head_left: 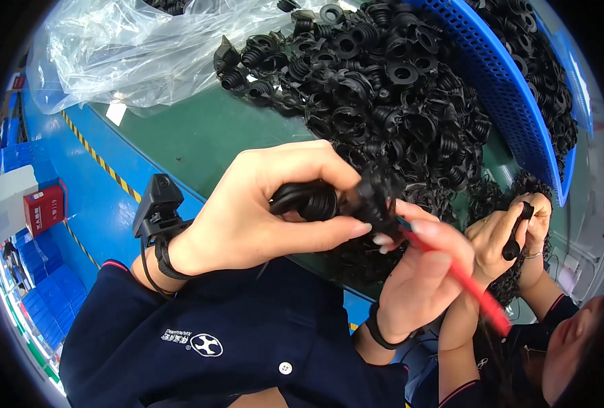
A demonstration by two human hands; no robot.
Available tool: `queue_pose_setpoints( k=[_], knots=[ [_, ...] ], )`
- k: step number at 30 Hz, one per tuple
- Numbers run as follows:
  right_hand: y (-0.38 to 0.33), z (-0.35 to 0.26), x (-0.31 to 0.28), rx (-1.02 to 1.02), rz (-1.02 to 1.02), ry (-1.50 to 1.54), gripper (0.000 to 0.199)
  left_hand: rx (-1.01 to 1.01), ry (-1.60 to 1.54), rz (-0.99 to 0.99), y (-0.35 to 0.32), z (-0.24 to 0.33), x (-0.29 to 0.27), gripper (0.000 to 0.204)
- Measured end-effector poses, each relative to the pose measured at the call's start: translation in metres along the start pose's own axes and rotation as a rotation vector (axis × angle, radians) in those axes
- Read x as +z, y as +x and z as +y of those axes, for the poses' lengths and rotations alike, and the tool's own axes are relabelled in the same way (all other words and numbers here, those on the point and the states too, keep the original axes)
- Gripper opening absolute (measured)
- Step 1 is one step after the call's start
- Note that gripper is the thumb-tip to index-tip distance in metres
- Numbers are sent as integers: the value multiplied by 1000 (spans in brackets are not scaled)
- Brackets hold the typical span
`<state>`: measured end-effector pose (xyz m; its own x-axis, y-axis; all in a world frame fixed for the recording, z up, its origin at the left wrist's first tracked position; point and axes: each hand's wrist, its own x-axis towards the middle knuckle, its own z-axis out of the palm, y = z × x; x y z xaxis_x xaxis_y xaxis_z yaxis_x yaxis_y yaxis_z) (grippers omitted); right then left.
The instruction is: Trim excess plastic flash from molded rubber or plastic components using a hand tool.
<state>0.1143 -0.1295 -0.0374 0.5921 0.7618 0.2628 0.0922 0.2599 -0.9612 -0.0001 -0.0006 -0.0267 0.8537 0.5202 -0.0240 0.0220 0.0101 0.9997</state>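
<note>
1. The person's left hand is curled into a ring, thumb and forefinger pinching a black ribbed rubber part. The part lies in the curve of the palm, its far end past the fingertips, presumably so that this end is steadied yet within reach of the other hand.
2. The right hand, just beside the left fingertips, is closed around a slim red tool, gripped like a pen, probably for fine control. The tool's back end slants away toward the lower right; its tip meets the far end of the part, though blur and dark rubber make the exact contact hard to tell.
3. Beyond both hands, a heap of similar black parts covers much of the green worktop, seemingly kept within easy reach.
4. Past the left hand lies a crumpled clear plastic bag.
5. Beyond the right hand, a blue perforated basket leans at an angle, with more black parts behind its wall.
6. To the right hand's right, a co-worker's hands hold small black pieces.
</note>
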Motion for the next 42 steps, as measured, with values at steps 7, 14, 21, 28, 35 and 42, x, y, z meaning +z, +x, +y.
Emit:
queue_pose_setpoints(
  k=[7, 14, 21, 28, 35, 42],
  knots=[
    [20, -15, -1, 294, -94, -441, 24, 27, 9, -147, -2, 2, -5, 20],
    [-1, -25, -21, -14, -81, -270, 32, 64, -28, -67, -1, 4, 0, 20],
    [8, -12, -6, 40, -143, -152, 34, -24, -102, -138, -3, 6, -1, 22],
    [6, 0, 12, 145, 81, 148, 28, -66, -147, -232, -3, 5, 0, 20],
    [11, -13, -5, 56, 83, -315, 29, 66, 53, 7, -5, 4, 2, 20],
    [14, -28, -15, -76, -348, -440, 35, 110, 104, 14, -2, 9, 6, 22]
  ],
)
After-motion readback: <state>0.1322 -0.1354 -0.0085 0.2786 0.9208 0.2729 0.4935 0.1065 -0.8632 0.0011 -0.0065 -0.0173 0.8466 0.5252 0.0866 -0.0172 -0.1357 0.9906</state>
